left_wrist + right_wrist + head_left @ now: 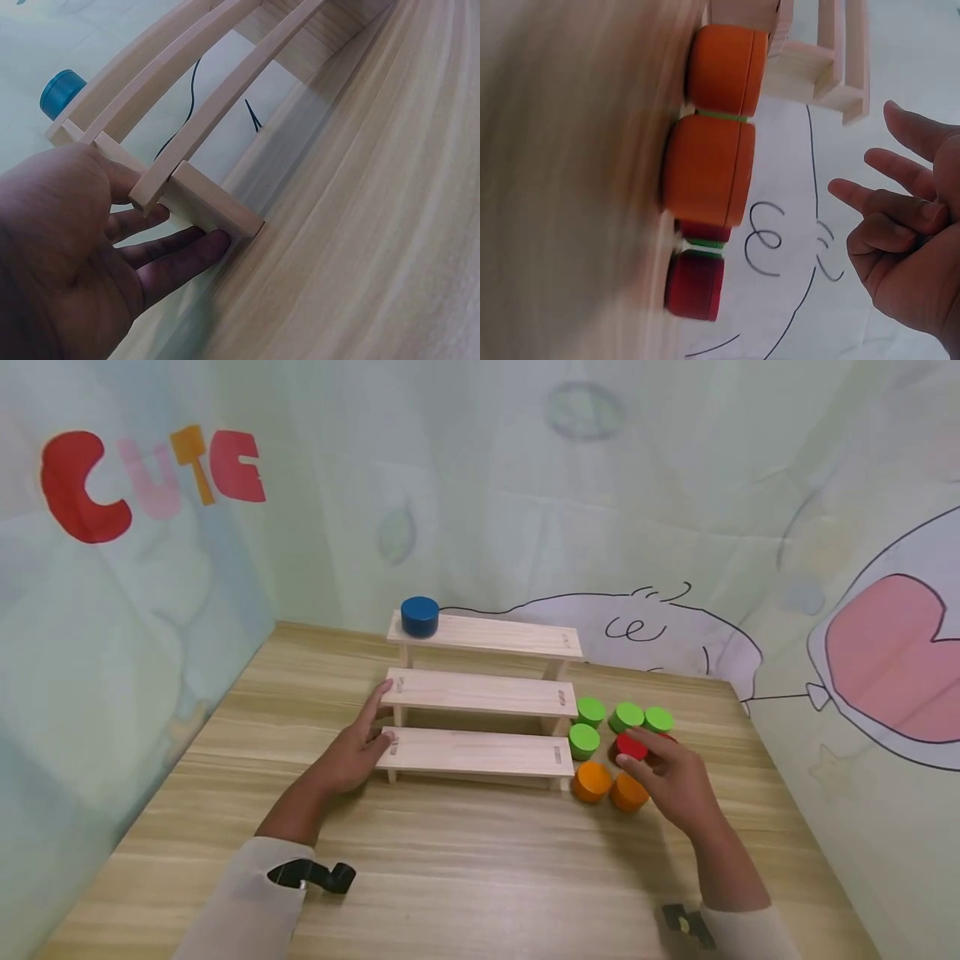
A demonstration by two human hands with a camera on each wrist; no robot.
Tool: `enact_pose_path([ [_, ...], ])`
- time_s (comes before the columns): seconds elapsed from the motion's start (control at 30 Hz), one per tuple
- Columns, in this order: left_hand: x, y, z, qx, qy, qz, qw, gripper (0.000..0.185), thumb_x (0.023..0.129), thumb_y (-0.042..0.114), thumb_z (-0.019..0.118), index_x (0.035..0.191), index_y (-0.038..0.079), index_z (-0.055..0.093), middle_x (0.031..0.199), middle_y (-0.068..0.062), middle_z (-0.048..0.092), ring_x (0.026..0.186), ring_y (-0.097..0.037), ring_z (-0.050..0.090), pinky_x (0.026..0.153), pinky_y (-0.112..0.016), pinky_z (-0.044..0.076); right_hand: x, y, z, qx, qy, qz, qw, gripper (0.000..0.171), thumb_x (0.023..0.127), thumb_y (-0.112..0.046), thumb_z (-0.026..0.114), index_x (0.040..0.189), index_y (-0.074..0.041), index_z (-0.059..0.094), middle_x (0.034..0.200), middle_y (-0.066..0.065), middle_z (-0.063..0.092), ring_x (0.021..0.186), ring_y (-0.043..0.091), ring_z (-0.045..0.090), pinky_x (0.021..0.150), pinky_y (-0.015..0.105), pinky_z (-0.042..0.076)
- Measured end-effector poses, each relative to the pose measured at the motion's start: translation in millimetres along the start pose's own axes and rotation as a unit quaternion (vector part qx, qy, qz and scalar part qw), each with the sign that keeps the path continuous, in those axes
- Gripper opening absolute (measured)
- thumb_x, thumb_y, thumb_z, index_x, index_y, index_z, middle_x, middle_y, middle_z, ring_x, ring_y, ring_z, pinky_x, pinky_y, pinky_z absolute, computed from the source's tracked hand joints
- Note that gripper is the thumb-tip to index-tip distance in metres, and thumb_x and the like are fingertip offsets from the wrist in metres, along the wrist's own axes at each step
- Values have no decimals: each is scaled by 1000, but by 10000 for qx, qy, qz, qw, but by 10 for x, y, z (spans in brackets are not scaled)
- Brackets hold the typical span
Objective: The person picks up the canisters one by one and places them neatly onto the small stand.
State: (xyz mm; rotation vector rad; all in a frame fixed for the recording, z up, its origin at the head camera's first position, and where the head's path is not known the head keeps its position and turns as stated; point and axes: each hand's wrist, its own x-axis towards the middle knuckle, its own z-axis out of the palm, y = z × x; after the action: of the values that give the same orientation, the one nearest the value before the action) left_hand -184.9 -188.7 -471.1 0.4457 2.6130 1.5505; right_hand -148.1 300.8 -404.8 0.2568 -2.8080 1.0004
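Observation:
A three-step wooden stand sits on the table. My left hand holds its left end, thumb at the lowest step and forefinger at the middle step's edge; in the left wrist view, other fingers lie against the side panel. A blue round block sits at the left of the top step. My right hand hovers over two red round blocks, partly covering them, its fingers loosely bent with nothing between them. The right wrist view shows it apart from the red block and orange block.
Several green round blocks stand right of the stand, behind the red ones. Two orange round blocks are nearer the front, one close by the stand's right leg. A printed curtain hangs behind the wood-grain table.

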Motion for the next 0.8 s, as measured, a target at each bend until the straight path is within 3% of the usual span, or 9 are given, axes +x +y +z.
enact_pose_path([
  [0.2,-10,17,-7,41,-13,-1,10000,83,116,12,46,176,37,-4,172,-35,33,147,-62,51,117,-72,47,-63,110,-48,154,-1,292,9995,50,102,-25,80,148,-8,69,146,20,71,121,43,70,91,41,63],
  [0.4,-5,13,-7,27,-13,22,10000,83,116,12,46,176,37,-4,172,-35,33,147,-62,50,117,-72,46,-80,208,-42,336,-176,444,9983,48,102,-25,81,145,-7,71,148,18,70,130,47,68,94,56,65],
  [0.57,-18,14,3,-59,-28,-50,10000,83,116,12,47,176,39,-3,172,-34,33,147,-62,51,116,-72,48,-79,293,-41,386,-313,708,9963,48,99,-24,84,143,-8,73,149,18,69,136,48,65,98,57,65],
  [0.7,-26,20,6,-70,-39,-101,9999,83,116,13,47,176,41,-4,173,-33,32,148,-62,50,116,-72,48,-89,368,-55,347,-470,791,9952,47,97,-24,86,139,-7,76,149,20,69,141,48,62,97,52,66],
  [0.8,-26,26,-5,-17,-22,-82,10000,83,116,13,47,176,41,-4,173,-33,32,148,-61,49,117,-72,47,-93,411,-62,309,-629,805,9943,43,95,-22,87,134,-5,78,143,21,73,138,47,64,92,42,67],
])
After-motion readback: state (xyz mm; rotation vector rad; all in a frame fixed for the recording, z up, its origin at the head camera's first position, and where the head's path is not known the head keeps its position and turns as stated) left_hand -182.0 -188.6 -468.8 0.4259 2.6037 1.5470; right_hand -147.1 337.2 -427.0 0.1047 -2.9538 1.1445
